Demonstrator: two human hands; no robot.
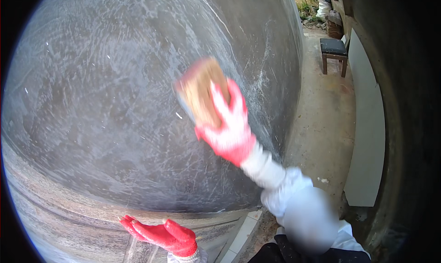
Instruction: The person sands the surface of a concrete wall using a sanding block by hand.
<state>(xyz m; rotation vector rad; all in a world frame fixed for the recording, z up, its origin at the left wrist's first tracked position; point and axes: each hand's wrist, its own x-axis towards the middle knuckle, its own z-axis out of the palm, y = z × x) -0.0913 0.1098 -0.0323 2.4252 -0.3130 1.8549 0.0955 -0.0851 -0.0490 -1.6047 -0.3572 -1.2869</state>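
Observation:
My right hand, in a red and white work glove, grips a wooden block tool, blurred by motion, over a large curved dark grey surface. Pale streaks and smears mark that surface. Whether the tool's underside touches it, I cannot tell. At the bottom, my left hand, in a red coated glove, is palm up with its fingers apart and holds nothing. It is near the lower edge of the grey surface, above a weathered, grooved ledge.
A dark-topped stool stands at the upper right. A white panel leans along the right wall. Between this wall and the grey surface runs a concrete floor. White tiles form a strip near my body. Sacks lie beyond.

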